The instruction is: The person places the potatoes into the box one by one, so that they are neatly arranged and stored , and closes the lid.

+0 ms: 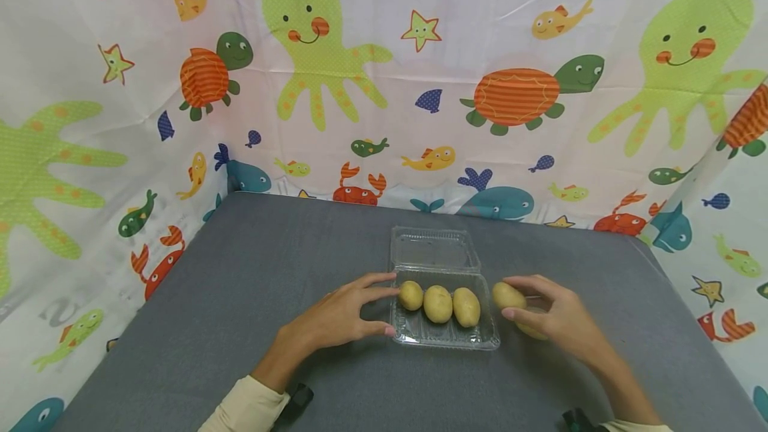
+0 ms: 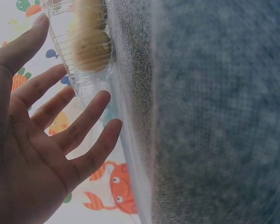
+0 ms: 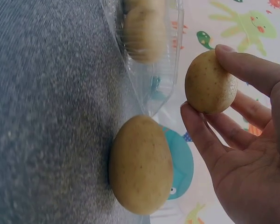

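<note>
A clear plastic container [image 1: 444,339] stands on the table with its lid [image 1: 435,249] folded back, holding three potatoes, the middle one [image 1: 438,304] between two others. At its left side is my left hand [image 1: 336,315], fingers spread and relaxed, fingertips by the wall; the left wrist view shows this hand [image 2: 42,135] holding nothing. My right hand [image 1: 558,319] pinches a potato [image 1: 507,295] between thumb and fingers, just right of the container. In the right wrist view the pinched potato [image 3: 210,83] is off the table, and another potato [image 3: 141,165] rests on the table below it.
The grey table [image 1: 270,252] extends around the container. Behind and beside it hangs a white cloth [image 1: 372,99] printed with sea animals. A dark strap piece [image 1: 300,397] sits at my left wrist.
</note>
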Available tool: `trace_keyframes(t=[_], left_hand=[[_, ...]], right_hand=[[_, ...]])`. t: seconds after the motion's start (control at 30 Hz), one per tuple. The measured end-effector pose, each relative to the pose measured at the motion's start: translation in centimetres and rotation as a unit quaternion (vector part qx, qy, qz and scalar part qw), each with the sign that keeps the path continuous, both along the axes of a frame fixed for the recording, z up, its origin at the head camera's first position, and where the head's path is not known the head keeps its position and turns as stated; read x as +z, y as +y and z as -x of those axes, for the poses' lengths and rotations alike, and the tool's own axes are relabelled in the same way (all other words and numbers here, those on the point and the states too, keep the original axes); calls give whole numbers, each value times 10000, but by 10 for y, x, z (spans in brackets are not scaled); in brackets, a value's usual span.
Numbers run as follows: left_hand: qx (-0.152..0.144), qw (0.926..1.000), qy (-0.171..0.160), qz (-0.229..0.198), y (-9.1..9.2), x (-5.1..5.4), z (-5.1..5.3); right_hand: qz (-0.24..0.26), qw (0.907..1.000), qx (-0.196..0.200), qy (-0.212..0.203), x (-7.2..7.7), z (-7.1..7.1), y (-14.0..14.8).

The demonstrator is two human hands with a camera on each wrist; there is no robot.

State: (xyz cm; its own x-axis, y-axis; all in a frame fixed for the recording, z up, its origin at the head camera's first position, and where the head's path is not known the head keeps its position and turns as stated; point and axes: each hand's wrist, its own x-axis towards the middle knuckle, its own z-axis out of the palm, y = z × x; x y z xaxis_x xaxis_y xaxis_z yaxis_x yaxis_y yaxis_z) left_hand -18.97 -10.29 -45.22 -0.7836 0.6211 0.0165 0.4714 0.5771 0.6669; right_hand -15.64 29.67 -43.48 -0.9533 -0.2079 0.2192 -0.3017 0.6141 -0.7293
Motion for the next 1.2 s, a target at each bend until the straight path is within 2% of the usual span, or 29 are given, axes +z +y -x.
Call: trace_keyframes(t=[0.23,0.53,0.9,1.2], left_hand=[[12,10000,-30,10,0,0,0],[7,10000,-52,14,-1,0,0],[-8,10000,-52,19,0,0,0],[9,10000,-68,15,-1,1,-1]], right_hand=[[203,9995,239,-63,-1,-1,-8],[271,9988,403,117,-2,2,-18],[291,9980,559,-88,-2,3,-25],[215,9971,706,188,-3,5,-32]])
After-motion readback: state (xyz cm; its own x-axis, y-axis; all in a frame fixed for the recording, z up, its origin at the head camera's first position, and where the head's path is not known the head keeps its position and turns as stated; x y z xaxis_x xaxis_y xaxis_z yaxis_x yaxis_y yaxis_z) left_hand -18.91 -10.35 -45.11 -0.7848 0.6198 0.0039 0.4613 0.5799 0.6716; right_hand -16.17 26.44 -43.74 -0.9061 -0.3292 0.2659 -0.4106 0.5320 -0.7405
